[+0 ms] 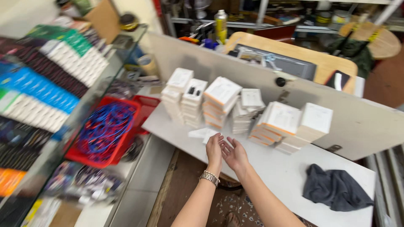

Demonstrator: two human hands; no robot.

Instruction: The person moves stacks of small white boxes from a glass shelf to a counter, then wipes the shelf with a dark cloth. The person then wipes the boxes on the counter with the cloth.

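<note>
From the head camera, both hands hang just over the near edge of the white worktop, palms turned toward each other and almost touching. The left hand, with a metal watch on its wrist, has its fingers loosely spread and holds nothing. The right hand is likewise open and empty, its fingers just beside the left palm.

The nearest things are two small flat white packets lying loose on the worktop just beyond the fingertips; neither hand touches them. Behind the packets stand the stacks of white boxes, some with orange edges, in a rough row along the grey panel at the back of the worktop. As a judgement, most of the boxes look already stacked, though several piles lean and the loose packets are not yet placed on any pile.

To the right of the stacks a dark grey cloth lies crumpled near the worktop's right end, well apart from the hands. To the left of the worktop sits a red tray full of blue cables, and further left a glass display case with rows of packaged goods, blurred. Nothing lies between the hands and the packets; the leaning piles stand close behind them.
</note>
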